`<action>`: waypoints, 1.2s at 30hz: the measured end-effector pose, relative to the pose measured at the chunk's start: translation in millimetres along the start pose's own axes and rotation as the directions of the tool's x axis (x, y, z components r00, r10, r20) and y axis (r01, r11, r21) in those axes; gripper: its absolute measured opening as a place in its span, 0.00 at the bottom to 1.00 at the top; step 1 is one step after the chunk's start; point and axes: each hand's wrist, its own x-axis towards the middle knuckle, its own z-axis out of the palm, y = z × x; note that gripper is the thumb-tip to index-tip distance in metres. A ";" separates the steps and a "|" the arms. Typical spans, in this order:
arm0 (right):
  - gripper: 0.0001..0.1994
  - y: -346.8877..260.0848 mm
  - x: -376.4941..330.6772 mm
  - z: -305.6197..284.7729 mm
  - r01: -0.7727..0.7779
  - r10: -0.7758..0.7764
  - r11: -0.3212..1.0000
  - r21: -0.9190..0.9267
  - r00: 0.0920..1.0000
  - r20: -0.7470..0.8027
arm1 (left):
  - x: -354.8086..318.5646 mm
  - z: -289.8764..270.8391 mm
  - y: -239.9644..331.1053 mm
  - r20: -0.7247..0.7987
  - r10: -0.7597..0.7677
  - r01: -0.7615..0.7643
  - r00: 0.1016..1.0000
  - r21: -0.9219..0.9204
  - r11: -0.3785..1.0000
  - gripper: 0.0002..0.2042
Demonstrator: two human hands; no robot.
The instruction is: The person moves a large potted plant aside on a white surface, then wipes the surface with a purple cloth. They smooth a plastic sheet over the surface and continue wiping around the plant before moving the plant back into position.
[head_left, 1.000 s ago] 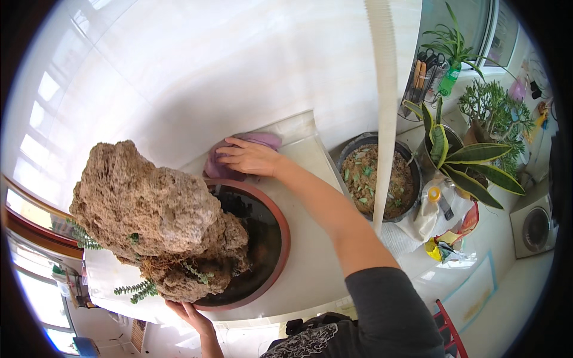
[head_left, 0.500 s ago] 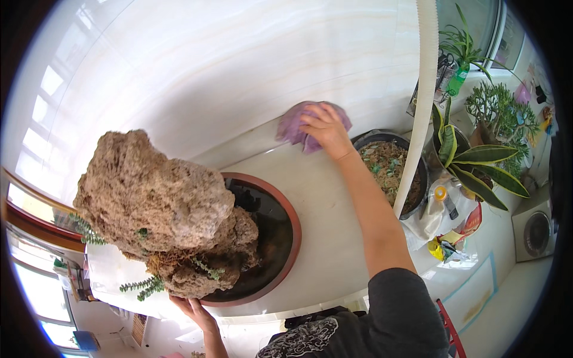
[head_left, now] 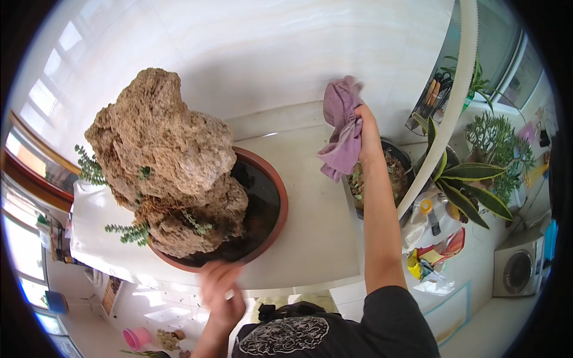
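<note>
A crumpled purple cloth [head_left: 342, 134] hangs from my right hand [head_left: 369, 126], which grips its right side in front of the pale wall. Below that wrist stands a dark pot [head_left: 407, 156] of soil with small green sprouts, partly covered by my forearm. My left hand [head_left: 222, 293], smeared by motion, is at the front rim of a reddish-brown oval basin [head_left: 283, 206]; whether it touches the rim I cannot tell. In the basin's dark water stands a big rough brown rock [head_left: 164, 143] with small green succulents growing on it.
The basin stands on a pale counter [head_left: 316, 209] against the wall. A ribbed whitish hose [head_left: 446, 128] crosses the right side. Beyond it are a snake plant [head_left: 474, 172], a bushy potted plant [head_left: 498, 140] and a washing machine [head_left: 517, 268]. A pink bucket [head_left: 136, 338] sits at lower left.
My right hand has lifted the cloth off the ledge by the wall and moved right. My left hand has left the rock's base and moved right along the basin's front. The view has shifted.
</note>
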 end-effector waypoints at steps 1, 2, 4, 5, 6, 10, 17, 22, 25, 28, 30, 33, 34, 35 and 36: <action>0.15 -0.4 -0.5 -3.1 -0.076 0.076 0.997 0.006 0.997 -0.002 | 36.8 18.4 17.1 0.056 -0.029 0.031 0.998 -0.047 0.998 0.18; 0.14 -7.2 0.5 -8.9 -0.144 0.144 0.989 0.024 0.990 -0.010 | 60.1 41.7 21.4 0.118 -0.060 0.084 0.991 -0.203 0.976 0.16; 0.10 -14.3 7.0 -23.3 -0.067 0.068 0.995 -0.067 0.998 0.011 | 102.0 89.2 21.7 0.212 -0.098 0.168 0.972 -0.344 0.924 0.18; 0.10 -17.3 6.5 -26.0 -0.016 0.019 0.991 -0.133 1.000 0.017 | 122.8 113.6 16.1 0.242 -0.087 0.173 0.967 -0.364 0.915 0.19; 0.10 -19.1 6.1 -28.8 0.035 -0.031 0.979 -0.202 0.999 0.023 | 138.4 142.7 5.9 0.215 -0.110 0.160 0.970 -0.230 0.960 0.22; 0.11 -24.7 2.8 -23.0 0.289 -0.266 0.866 -0.408 0.957 0.115 | 208.2 225.2 -28.9 0.101 -0.226 0.205 0.969 0.181 0.962 0.33; 0.12 -46.1 10.2 4.2 0.546 -0.326 0.585 -0.599 0.835 0.443 | 242.3 259.6 -65.7 0.299 -0.302 0.097 0.905 0.545 0.832 0.29; 0.15 -27.6 32.1 54.8 0.662 0.012 0.372 -0.650 0.697 0.717 | 191.0 288.9 -85.7 0.443 -0.289 0.361 0.849 -0.885 -0.295 0.26; 0.14 21.7 54.4 86.9 0.787 0.160 0.171 -0.593 0.572 0.805 | 173.4 296.3 -74.8 0.474 -0.216 0.497 0.854 -0.865 0.067 0.24; 0.14 62.3 57.1 114.5 0.841 0.380 0.058 -0.537 0.479 0.791 | 165.3 290.1 -53.2 0.529 -0.218 0.297 0.820 -0.068 0.953 0.21; 0.14 104.5 65.7 107.3 0.862 0.432 0.023 -0.506 0.448 0.782 | 152.7 295.8 -39.9 0.547 -0.248 -0.167 0.800 0.599 0.783 0.20; 0.14 138.0 54.8 88.7 0.973 0.208 -0.113 -0.203 0.223 0.953 | 106.0 336.7 -89.7 0.151 0.107 -0.175 0.983 0.948 0.265 0.20; 0.13 141.9 51.7 79.1 0.965 0.218 -0.090 -0.246 0.260 0.941 | 101.0 338.4 -89.7 0.183 0.109 -0.199 0.977 0.965 0.169 0.21; 0.13 143.4 46.6 71.4 0.955 0.233 -0.066 -0.291 0.298 0.926 | 95.9 337.9 -87.5 0.216 0.106 -0.224 0.971 0.972 0.076 0.21; 0.13 142.7 45.8 62.6 0.938 0.241 -0.050 -0.342 0.343 0.908 | 99.1 328.7 -77.3 0.282 0.024 -0.280 0.959 0.932 0.229 0.22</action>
